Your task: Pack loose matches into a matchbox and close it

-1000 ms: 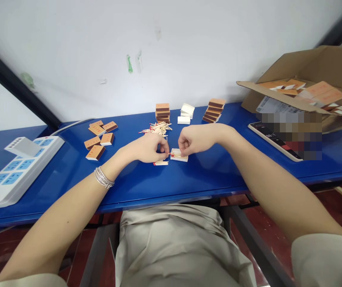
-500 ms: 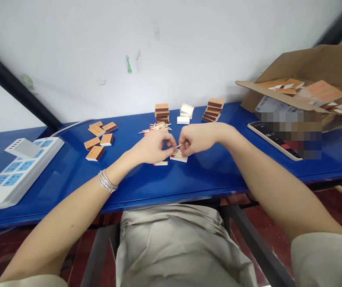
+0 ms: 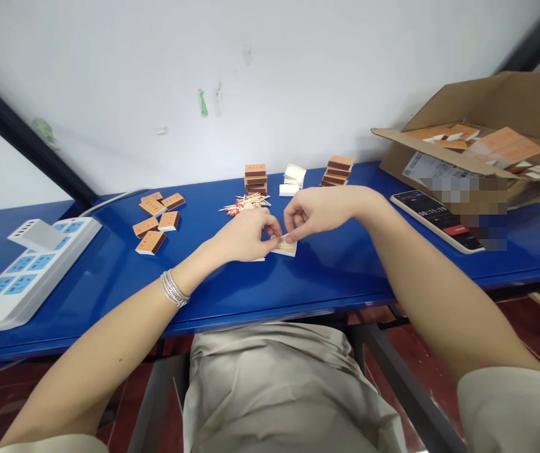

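Note:
My left hand [image 3: 244,236] is curled, its fingertips at the left end of a small white matchbox tray [image 3: 285,247] holding pale matchsticks. My right hand [image 3: 315,212] reaches in from the other side, with fingertips pinching the tray's upper edge. A white strip with matches [image 3: 259,259] lies almost hidden beneath my left hand. Behind the hands is a loose heap of red-tipped matches [image 3: 246,203]. Farther back stand a stack of brown-and-orange matchboxes [image 3: 255,178], white trays [image 3: 292,177] and another stack [image 3: 336,171].
Orange matchbox sleeves [image 3: 150,242] lie at the left on the blue table [image 3: 326,270], beyond a white power strip [image 3: 29,270]. At the right are a phone showing a timer [image 3: 433,217] and an open cardboard box of matchbox sleeves [image 3: 444,119].
My left hand has slid right, now covering most of the white strip. My right hand has risen slightly, and both hands have closed in on the tray.

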`<state>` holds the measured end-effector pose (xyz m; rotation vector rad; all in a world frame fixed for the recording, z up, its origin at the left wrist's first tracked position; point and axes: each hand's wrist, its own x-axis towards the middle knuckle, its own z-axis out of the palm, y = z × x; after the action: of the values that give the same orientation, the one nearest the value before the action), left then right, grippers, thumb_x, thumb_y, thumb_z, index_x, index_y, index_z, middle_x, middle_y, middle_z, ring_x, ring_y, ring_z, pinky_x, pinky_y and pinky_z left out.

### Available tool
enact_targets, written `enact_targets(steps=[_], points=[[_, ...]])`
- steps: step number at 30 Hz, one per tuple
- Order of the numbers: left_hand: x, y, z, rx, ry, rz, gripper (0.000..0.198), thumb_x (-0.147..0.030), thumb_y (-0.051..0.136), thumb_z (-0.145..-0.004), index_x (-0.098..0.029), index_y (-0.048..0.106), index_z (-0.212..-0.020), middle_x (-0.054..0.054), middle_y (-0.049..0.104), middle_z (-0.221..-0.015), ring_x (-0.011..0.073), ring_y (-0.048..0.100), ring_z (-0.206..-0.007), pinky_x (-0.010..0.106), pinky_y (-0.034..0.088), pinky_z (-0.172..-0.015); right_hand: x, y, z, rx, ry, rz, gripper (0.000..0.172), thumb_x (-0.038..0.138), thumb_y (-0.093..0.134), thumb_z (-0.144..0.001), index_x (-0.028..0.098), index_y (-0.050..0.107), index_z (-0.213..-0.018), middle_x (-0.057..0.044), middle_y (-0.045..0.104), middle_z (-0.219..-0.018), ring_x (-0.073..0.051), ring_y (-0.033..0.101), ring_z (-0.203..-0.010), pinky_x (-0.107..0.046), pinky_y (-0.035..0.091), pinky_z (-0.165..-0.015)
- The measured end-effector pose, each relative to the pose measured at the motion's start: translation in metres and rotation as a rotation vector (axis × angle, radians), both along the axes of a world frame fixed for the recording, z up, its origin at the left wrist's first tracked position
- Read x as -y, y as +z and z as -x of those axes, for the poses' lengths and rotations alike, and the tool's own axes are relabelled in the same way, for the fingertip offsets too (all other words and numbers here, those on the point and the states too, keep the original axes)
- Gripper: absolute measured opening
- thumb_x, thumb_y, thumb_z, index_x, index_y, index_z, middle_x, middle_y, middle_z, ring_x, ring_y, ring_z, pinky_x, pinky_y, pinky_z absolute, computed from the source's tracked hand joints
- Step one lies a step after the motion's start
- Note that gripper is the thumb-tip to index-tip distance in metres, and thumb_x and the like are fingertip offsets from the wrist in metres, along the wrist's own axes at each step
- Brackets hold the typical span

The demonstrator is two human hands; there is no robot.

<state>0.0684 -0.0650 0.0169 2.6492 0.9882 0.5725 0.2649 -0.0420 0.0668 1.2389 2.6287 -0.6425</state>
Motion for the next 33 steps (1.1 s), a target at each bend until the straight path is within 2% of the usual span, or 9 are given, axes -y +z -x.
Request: enact_targets(steps=[7,12,14,17,19,21,25,30,33], points=[[-0.001,0.001,0.002,0.013,-0.060,0.032,0.016,-0.025,0.061,-0.079,-0.017,0.075,-0.084,0.003,0.064,-0.078,0.0121,0.053,-0.064,0.027,0.042,-0.064,-0.001,0.002,-0.001,0.029,-0.011,0.026,0.031,0.049,0.066,-0.074,0.020,0.073,-0.084,-0.002,0.069,-0.071,-0.015,0.057,-0.064,-0.028,0.037,-0.060],[-0.009,0.010,0.017,-0.014,0.004,0.061,0.015,-0.021,0.062,-0.075,-0.017,0.075,-0.084,0.002,0.069,-0.080,0.0126,0.055,-0.067,0.026,0.041,-0.063,-0.002,-0.005,0.005,0.008,0.024,0.027,0.030,0.046,0.067,-0.073,0.019,0.073,-0.084,-0.003,0.070,-0.075,-0.015,0.059,-0.065,-0.027,0.037,-0.060],[-0.013,0.011,0.022,-0.038,0.017,0.093,0.016,-0.023,0.064,-0.075,-0.017,0.075,-0.085,0.002,0.070,-0.082,0.0127,0.056,-0.068,0.026,0.041,-0.063,-0.003,-0.009,0.005,-0.010,0.028,0.012,0.035,0.050,0.068,-0.071,0.019,0.072,-0.087,-0.003,0.070,-0.077,-0.015,0.059,-0.065,-0.028,0.037,-0.060],[-0.016,0.010,0.026,-0.084,-0.012,0.128,0.017,-0.028,0.066,-0.075,-0.017,0.075,-0.085,0.002,0.070,-0.080,0.0117,0.056,-0.065,0.025,0.040,-0.060,-0.006,-0.013,0.004,-0.029,-0.008,-0.037,0.054,0.059,0.074,-0.062,0.020,0.069,-0.098,-0.003,0.071,-0.083,-0.016,0.060,-0.067,-0.027,0.036,-0.058],[-0.016,0.008,0.024,-0.098,-0.044,0.123,0.017,-0.029,0.066,-0.075,-0.016,0.074,-0.082,0.002,0.068,-0.077,0.0107,0.054,-0.062,0.024,0.040,-0.059,-0.007,-0.016,0.003,-0.009,-0.023,-0.040,0.066,0.064,0.077,-0.055,0.021,0.067,-0.104,-0.003,0.071,-0.088,-0.017,0.060,-0.069,-0.027,0.035,-0.058],[-0.015,0.007,0.022,-0.093,-0.064,0.101,0.016,-0.028,0.066,-0.075,-0.015,0.074,-0.081,0.001,0.067,-0.074,0.0102,0.053,-0.061,0.023,0.040,-0.059,-0.007,-0.018,0.005,0.032,-0.018,-0.021,0.071,0.066,0.077,-0.052,0.021,0.065,-0.106,-0.003,0.071,-0.089,-0.018,0.061,-0.070,-0.028,0.035,-0.058],[-0.011,0.007,0.018,-0.064,-0.071,0.079,0.013,-0.022,0.064,-0.074,-0.015,0.073,-0.080,0.001,0.066,-0.073,0.0097,0.053,-0.061,0.023,0.040,-0.058,-0.006,-0.019,0.009,0.059,0.003,0.000,0.063,0.063,0.076,-0.056,0.021,0.065,-0.102,-0.003,0.071,-0.088,-0.018,0.061,-0.071,-0.028,0.036,-0.058],[-0.010,0.007,0.018,-0.059,-0.089,0.129,0.016,-0.018,0.059,-0.075,-0.014,0.074,-0.079,0.001,0.069,-0.072,0.0091,0.053,-0.057,0.023,0.040,-0.057,-0.006,-0.017,0.008,-0.041,0.013,-0.007,0.049,0.058,0.070,-0.068,0.021,0.065,-0.099,-0.003,0.072,-0.086,-0.017,0.062,-0.072,-0.028,0.038,-0.059],[-0.010,0.006,0.017,-0.074,-0.081,0.128,0.017,-0.019,0.058,-0.076,-0.014,0.074,-0.078,0.002,0.069,-0.071,0.0090,0.053,-0.055,0.022,0.040,-0.056,-0.007,-0.018,0.009,-0.079,0.042,-0.039,0.036,0.049,0.068,-0.074,0.019,0.067,-0.095,-0.004,0.072,-0.084,-0.017,0.062,-0.070,-0.028,0.039,-0.060]])
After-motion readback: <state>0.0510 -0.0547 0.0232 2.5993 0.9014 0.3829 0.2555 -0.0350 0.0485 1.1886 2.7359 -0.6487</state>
